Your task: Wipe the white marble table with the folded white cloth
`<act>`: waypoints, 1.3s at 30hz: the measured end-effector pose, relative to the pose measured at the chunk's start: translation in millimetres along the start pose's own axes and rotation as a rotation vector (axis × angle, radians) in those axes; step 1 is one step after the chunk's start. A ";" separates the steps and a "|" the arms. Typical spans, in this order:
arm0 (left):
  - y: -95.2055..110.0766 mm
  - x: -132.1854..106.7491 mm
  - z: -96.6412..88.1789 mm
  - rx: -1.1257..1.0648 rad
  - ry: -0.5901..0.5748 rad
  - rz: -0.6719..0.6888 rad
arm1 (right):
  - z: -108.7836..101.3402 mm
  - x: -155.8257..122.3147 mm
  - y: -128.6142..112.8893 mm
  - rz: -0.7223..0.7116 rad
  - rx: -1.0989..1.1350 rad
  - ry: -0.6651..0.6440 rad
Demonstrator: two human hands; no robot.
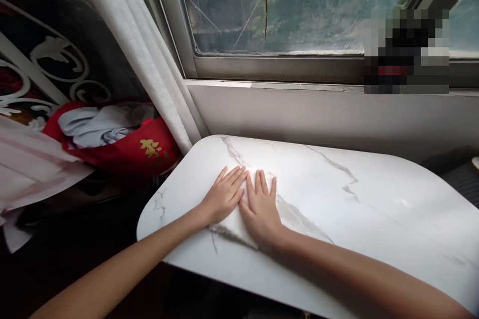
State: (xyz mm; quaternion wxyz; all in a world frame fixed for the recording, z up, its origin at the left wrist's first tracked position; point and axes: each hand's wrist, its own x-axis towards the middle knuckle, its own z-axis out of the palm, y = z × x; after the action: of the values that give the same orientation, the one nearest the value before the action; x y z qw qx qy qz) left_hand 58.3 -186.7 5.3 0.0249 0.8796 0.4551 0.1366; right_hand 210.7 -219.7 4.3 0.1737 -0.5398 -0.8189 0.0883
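My left hand (224,194) and my right hand (262,209) lie side by side, palms down, fingers stretched out towards the window. Both rest flat on a white sheet, paper or cloth I cannot tell (234,227), spread on the near left part of a white marble-patterned table (374,199). The sheet blends with the tabletop; only its lower edge and a faint right edge show. Nothing is gripped in either hand.
A window (299,5) with a grey frame and a ledge (318,114) runs behind the table. A white curtain (149,60) hangs at the table's far left corner. Left of the table sits a red bag (145,152) holding grey clothes, beside pale pink fabric (30,169).
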 end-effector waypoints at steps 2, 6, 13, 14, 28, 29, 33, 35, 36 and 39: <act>12.1 -36.7 -9.0 0.015 0.004 -0.008 | -0.1 -25.4 -18.4 -0.078 0.064 -0.045; 19.2 -73.0 -19.3 0.025 -0.030 -0.028 | -1.3 -43.9 -35.5 -0.166 0.129 -0.119; -47.3 13.3 -6.3 0.056 -0.032 -0.108 | 2.5 64.2 6.2 -0.141 0.004 -0.068; -61.1 34.3 -3.7 0.065 -0.036 -0.124 | 4.2 86.2 15.2 -0.139 -0.025 -0.049; -192.2 101.7 -5.3 0.057 -0.055 -0.043 | 45.2 200.9 -1.1 0.036 -0.055 0.138; -192.1 92.4 -7.8 0.058 -0.047 -0.037 | 46.5 195.0 -8.3 0.025 -0.043 0.134; -175.7 42.8 -22.3 0.059 -0.022 0.034 | 47.5 152.7 -44.1 0.030 0.012 0.144; -160.7 9.0 -30.2 0.044 -0.031 0.048 | 46.0 124.2 -64.0 0.010 0.041 0.118; -152.5 -10.0 -33.8 0.033 -0.034 0.042 | 44.9 109.3 -73.5 -0.017 0.055 0.100; -128.5 -68.2 -42.4 0.027 0.008 -0.014 | 40.1 67.1 -97.1 -0.140 0.084 0.061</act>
State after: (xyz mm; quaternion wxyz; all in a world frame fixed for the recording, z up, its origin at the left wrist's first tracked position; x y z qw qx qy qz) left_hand -92.3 -170.1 9.7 0.0124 0.8761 0.4631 0.1337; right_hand 88.7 -195.6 12.2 0.2266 -0.4759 -0.8446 0.0936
